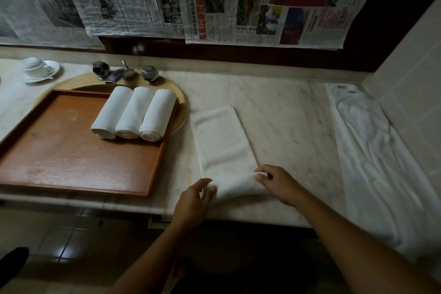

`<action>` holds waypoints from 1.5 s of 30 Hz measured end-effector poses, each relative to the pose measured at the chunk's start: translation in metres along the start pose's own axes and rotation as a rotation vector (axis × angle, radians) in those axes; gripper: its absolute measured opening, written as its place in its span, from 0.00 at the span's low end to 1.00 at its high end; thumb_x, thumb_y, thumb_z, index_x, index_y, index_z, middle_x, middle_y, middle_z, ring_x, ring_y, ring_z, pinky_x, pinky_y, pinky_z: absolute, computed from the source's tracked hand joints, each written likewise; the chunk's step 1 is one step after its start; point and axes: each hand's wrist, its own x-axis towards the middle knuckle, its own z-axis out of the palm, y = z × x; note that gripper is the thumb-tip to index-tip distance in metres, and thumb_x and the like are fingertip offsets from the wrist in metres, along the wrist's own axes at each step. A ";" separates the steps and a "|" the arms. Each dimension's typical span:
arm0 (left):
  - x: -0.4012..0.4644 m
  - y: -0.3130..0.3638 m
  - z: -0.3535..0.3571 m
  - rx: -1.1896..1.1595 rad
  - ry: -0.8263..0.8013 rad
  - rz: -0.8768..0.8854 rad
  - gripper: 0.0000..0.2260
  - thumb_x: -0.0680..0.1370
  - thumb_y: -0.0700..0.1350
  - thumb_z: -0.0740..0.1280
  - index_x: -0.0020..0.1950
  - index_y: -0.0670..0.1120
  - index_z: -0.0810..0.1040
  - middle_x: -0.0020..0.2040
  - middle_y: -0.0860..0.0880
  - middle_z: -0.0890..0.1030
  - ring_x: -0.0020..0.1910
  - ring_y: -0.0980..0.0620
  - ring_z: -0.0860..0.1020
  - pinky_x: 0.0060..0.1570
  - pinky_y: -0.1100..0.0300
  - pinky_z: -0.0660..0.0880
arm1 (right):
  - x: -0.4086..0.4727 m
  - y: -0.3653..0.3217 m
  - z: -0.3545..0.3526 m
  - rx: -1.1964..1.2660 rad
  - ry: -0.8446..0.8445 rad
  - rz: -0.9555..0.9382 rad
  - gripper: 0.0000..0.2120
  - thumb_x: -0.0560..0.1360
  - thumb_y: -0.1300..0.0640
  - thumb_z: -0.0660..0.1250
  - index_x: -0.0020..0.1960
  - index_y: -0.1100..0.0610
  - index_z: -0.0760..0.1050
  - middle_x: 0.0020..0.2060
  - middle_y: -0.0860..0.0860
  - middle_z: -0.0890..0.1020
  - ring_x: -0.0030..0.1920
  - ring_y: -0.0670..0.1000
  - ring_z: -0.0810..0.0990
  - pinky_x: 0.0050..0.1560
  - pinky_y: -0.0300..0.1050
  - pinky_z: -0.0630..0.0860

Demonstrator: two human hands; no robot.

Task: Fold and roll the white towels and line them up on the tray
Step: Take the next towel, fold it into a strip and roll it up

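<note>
Upper left: upturned cup (33, 64) on a saucer (49, 71). Beside it, faucet (119, 73) with two faceted knobs at a sink's (171, 88) rim. Newspaper sheets (238, 2) across the top. Marble counter (286, 114) mid-frame; tiled floor (59, 246) lower left.

A pale marble counter (281, 112) is running across the middle of the frame. Lying directly on it at centre is a folded white towel (222, 141), its near end turned up. At left a brown wooden tray (71, 157) is sitting partly over the yellow basin (180, 100) set into the counter. At upper left a white cup and saucer (39, 70) are standing. Along the right edge a crumpled white cloth (372, 162) is lying stretched out beside the tiled wall.
</note>
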 end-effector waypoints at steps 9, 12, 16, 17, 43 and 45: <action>0.005 0.018 -0.008 0.353 0.215 0.059 0.09 0.76 0.59 0.69 0.54 0.59 0.79 0.58 0.59 0.73 0.59 0.50 0.70 0.57 0.50 0.68 | 0.004 -0.010 0.012 -0.428 0.355 -0.116 0.09 0.74 0.43 0.67 0.41 0.47 0.73 0.45 0.42 0.75 0.49 0.50 0.68 0.47 0.47 0.58; -0.004 0.010 0.003 0.479 0.272 0.300 0.04 0.78 0.52 0.67 0.47 0.56 0.81 0.52 0.57 0.81 0.52 0.47 0.77 0.47 0.53 0.63 | -0.009 0.002 0.022 -0.488 0.447 -0.287 0.11 0.74 0.44 0.60 0.44 0.48 0.78 0.48 0.42 0.81 0.47 0.53 0.74 0.45 0.47 0.61; -0.011 -0.006 0.005 0.596 0.206 0.382 0.16 0.79 0.62 0.61 0.60 0.55 0.77 0.61 0.56 0.80 0.52 0.50 0.78 0.47 0.52 0.70 | -0.022 0.025 0.025 -0.308 0.239 -0.176 0.24 0.71 0.37 0.61 0.65 0.41 0.73 0.60 0.45 0.78 0.57 0.50 0.73 0.57 0.45 0.67; -0.014 -0.005 0.005 0.571 0.175 0.361 0.16 0.79 0.62 0.62 0.62 0.55 0.76 0.62 0.57 0.79 0.51 0.51 0.78 0.47 0.53 0.70 | -0.024 0.028 0.025 -0.222 0.192 -0.126 0.25 0.69 0.36 0.63 0.65 0.39 0.71 0.60 0.46 0.78 0.57 0.50 0.75 0.60 0.46 0.70; -0.002 0.001 -0.005 0.603 0.197 0.431 0.15 0.82 0.59 0.56 0.55 0.55 0.79 0.53 0.58 0.81 0.41 0.51 0.75 0.41 0.54 0.69 | -0.016 0.008 0.022 -0.344 0.241 -0.187 0.16 0.79 0.45 0.60 0.63 0.46 0.77 0.65 0.41 0.76 0.60 0.52 0.70 0.56 0.46 0.62; -0.009 -0.006 -0.005 0.593 0.151 0.400 0.17 0.81 0.62 0.56 0.64 0.55 0.74 0.61 0.58 0.78 0.45 0.50 0.78 0.43 0.53 0.70 | -0.020 0.015 0.019 -0.250 0.142 -0.101 0.19 0.77 0.42 0.65 0.68 0.41 0.72 0.65 0.44 0.73 0.61 0.50 0.70 0.64 0.46 0.64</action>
